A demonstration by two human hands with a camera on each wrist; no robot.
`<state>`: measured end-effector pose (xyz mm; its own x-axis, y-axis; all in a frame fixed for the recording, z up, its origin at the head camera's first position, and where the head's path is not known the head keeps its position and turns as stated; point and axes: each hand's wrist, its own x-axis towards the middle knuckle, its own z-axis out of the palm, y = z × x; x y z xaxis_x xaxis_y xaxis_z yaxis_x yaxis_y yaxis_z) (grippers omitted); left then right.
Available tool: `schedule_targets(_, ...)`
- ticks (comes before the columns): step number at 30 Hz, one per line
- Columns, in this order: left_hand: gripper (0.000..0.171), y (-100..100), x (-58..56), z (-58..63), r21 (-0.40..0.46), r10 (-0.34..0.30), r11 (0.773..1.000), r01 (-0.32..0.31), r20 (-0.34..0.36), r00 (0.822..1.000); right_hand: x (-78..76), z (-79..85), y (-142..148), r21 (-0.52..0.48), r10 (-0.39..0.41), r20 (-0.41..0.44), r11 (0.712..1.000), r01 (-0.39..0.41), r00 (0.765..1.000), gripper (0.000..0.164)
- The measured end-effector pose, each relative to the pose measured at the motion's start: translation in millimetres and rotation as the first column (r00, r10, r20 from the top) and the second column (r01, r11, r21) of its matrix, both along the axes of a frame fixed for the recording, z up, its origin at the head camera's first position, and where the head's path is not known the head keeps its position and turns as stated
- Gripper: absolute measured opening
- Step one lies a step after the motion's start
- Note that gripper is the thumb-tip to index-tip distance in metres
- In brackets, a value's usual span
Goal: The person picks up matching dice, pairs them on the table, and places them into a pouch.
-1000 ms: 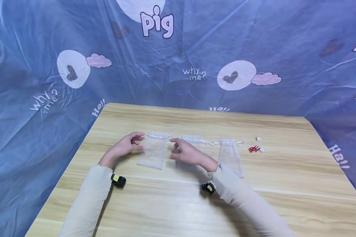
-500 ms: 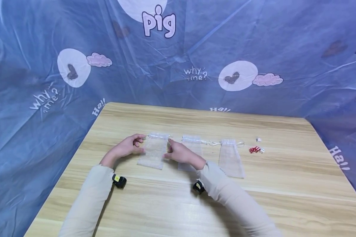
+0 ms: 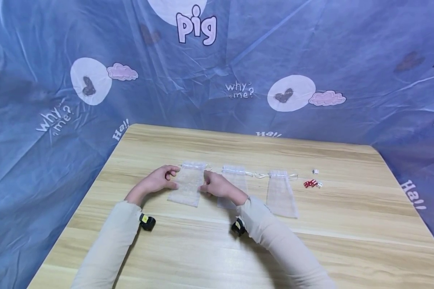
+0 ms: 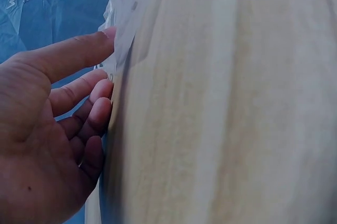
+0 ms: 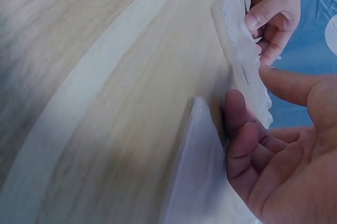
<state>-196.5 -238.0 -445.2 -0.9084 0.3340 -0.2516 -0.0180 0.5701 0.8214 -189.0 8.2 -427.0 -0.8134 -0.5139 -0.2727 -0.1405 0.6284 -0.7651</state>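
1. A sheer white drawstring bag [image 3: 185,186] is laid flat just left of centre in the head view, on a wood-grain surface [image 3: 202,257].
2. Its left edge is met by the left hand [image 3: 157,180]; the fingers are loosely bent, and a gap is left between thumb and forefinger.
3. Its right edge is met by the right hand [image 3: 221,185], held likewise, with a gap between thumb and forefinger; whether the fabric is lightly pinched by either of the hands cannot be told.
4. A middle bag [image 3: 236,177] is placed at the centre of the frame, partly covered by the right hand.
5. A third bag [image 3: 281,194] is set right of centre, its drawstring loops spread to both sides.
6. Farther right, red dice [image 3: 310,183] are grouped with a white die [image 3: 320,185]; another white die [image 3: 316,171] is seen just above them.
7. The upper frame is filled by a blue printed cloth [image 3: 188,100].
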Motion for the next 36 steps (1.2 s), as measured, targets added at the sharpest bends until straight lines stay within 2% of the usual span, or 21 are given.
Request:
schedule_targets(3, 0.064, 0.3, 0.5, -1.4, -0.002, -0.001, 1.000, 0.001, -0.006, 1.000, -1.2, -1.0, -1.7, -0.021, -0.038, 0.044, 0.999, 0.039, 0.998, 0.055)
schedule_targets(5, 0.063, 0.3, 0.5, -3.1, -0.002, -0.001, 1.000, 0.001, -0.012, 1.000, -1.9, -1.9, -3.1, -0.039, -0.063, 0.067, 0.997, 0.065, 0.996, 0.065)
schedule_targets(15, 0.063, -2.1, 3.2, -5.4, 0.081, -0.015, 0.997, 0.015, -0.009, 1.000, 0.0, -2.9, -9.0, -0.136, -0.112, 0.151, 0.982, 0.133, 0.982, 0.042)
schedule_targets(21, 0.059, -2.3, 4.7, -4.1, 0.136, -0.009, 0.991, 0.009, 0.000, 1.000, 0.6, -4.3, -10.7, -0.196, -0.126, 0.165, 0.968, 0.158, 0.978, 0.030)
schedule_targets(29, 0.061, 0.4, 6.1, 0.0, 0.295, 0.015, 0.955, -0.042, 0.096, 0.995, 1.3, 0.5, -5.3, -0.242, -0.102, 0.151, 0.961, 0.137, 0.983, 0.027)
schedule_targets(31, 0.061, 0.9, 6.6, 0.9, 0.313, 0.029, 0.948, -0.058, 0.094, 0.995, 1.1, 2.9, -3.5, -0.239, -0.098, 0.139, 0.962, 0.129, 0.985, 0.028)
schedule_targets(36, 0.059, 0.4, 9.0, 5.7, 0.312, 0.064, 0.947, -0.072, 0.036, 0.997, -0.1, 7.1, 1.8, -0.236, -0.090, 0.092, 0.966, 0.109, 0.992, 0.027)
